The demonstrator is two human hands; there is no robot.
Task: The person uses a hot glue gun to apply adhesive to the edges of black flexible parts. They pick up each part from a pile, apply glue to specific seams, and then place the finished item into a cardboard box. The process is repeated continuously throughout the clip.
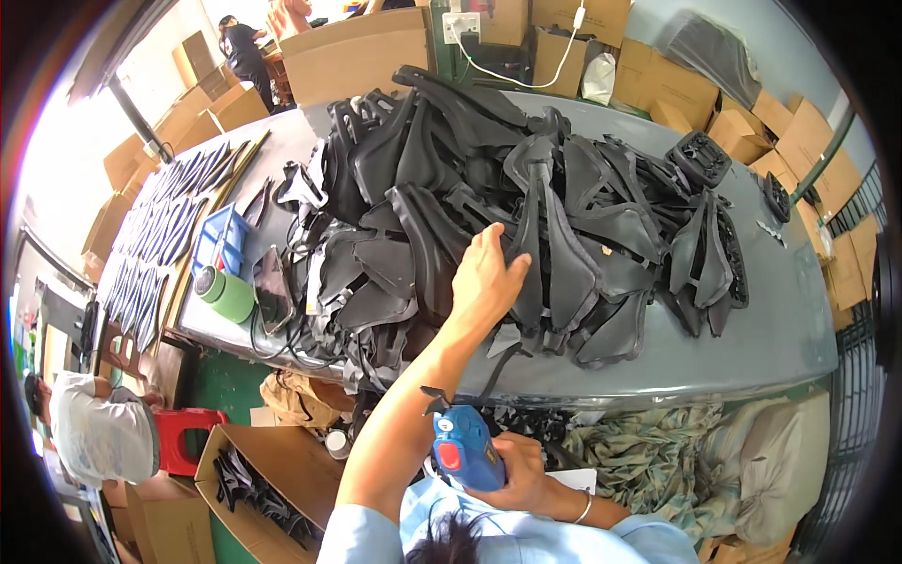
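My left hand (487, 280) reaches over the middle of a large heap of black moulded parts (423, 160), its fingers stretched out and the thumb apart. Whether the fingertips touch the parts, I cannot tell. Nearest to it are a long curved black piece (427, 240) and a forked black piece (564, 268) with two broad lobes. Close to my body, my right hand (519, 475) grips blue electric shears (467, 451) with a red patch; small black blades stick out at the tip, spread apart.
The heap covers much of the grey table (733, 348). At left stand a green bottle (225, 293), a blue basket (221, 240) and a phone (274, 291). An open carton (272, 470) and a red stool (183, 437) are below. Another person (103, 428) sits at left.
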